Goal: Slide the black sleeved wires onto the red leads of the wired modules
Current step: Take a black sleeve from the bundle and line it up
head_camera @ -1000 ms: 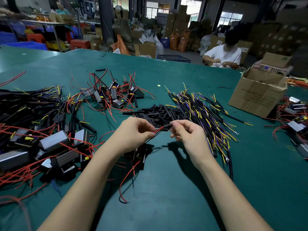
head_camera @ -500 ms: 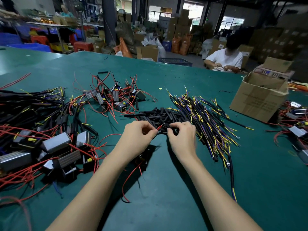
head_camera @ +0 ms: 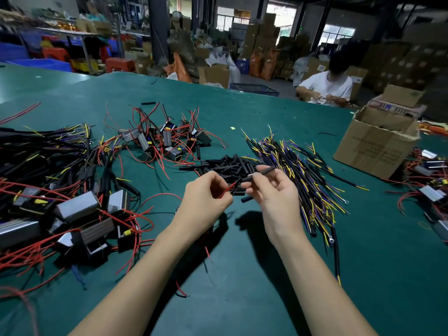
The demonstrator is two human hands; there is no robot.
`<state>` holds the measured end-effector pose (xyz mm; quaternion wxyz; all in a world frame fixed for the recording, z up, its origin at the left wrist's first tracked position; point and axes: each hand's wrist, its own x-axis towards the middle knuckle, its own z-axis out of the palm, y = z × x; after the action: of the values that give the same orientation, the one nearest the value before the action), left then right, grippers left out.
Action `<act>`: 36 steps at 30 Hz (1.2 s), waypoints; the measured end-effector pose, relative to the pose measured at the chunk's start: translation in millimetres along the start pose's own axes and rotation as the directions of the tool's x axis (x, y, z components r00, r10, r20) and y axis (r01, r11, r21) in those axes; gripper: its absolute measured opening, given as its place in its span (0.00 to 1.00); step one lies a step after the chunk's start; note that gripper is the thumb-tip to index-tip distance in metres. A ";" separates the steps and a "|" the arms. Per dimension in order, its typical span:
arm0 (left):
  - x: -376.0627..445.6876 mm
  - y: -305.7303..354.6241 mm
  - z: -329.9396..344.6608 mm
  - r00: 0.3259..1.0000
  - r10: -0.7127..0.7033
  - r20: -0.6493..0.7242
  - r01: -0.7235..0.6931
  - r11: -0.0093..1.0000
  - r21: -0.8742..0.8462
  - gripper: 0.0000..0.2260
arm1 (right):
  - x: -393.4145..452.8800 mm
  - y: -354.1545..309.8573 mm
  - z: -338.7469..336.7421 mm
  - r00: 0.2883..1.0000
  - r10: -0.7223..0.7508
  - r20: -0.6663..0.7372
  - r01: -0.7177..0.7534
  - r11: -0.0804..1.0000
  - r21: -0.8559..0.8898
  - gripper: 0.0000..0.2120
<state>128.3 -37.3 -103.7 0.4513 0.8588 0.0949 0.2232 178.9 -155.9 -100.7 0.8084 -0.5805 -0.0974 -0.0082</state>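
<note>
While L hand (head_camera: 206, 197) pinches red lead (head_camera: 226, 189), R hand (head_camera: 271, 190) holds black sleeve (head_camera: 263, 172)

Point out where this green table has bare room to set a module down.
Bare table lies near the edge between the forearms, and right of the right hand below the cardboard box. Crowded: module pile at left, black sleeves and wire bundle ahead.

You stood at a wide green bench (head_camera: 242, 299) in a dim warehouse. Behind it, stacked cardboard boxes (head_camera: 264, 37) filled the far wall, and daylight came through barred windows (head_camera: 226, 19). A dark pillar (head_camera: 158, 27) rose at the back. Blue crates (head_camera: 43, 64) and red stools (head_camera: 120, 64) were on the left.
</note>
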 end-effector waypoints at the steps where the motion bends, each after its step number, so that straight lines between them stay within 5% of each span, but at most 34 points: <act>1: 0.0 -0.5 0.2 1.000 0.004 -0.007 -0.004 1.000 -0.004 0.04 | -2.3 -0.2 0.6 1.000 0.001 0.013 0.000 1.000 -0.018 0.05; 19: -0.3 -3.7 1.8 0.998 0.064 0.019 -0.063 0.996 -0.060 0.08 | -0.7 -1.6 -5.3 0.994 0.102 -0.025 -0.100 0.992 0.073 0.04; 31: 1.4 -5.5 1.6 0.999 0.051 -0.009 -0.052 0.995 -0.090 0.08 | -0.8 -6.7 -11.9 0.998 0.031 0.056 -0.020 0.982 -0.188 0.04; 36: 1.6 -4.9 0.2 0.999 0.038 -0.005 -0.038 0.993 -0.112 0.09 | 0.9 -6.9 -13.1 0.992 0.094 0.082 -0.081 0.986 -0.145 0.05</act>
<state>130.0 -34.0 -107.3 0.4945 0.8333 0.0666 0.2380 180.8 -170.3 -98.1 0.7597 -0.6398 -0.1066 0.0462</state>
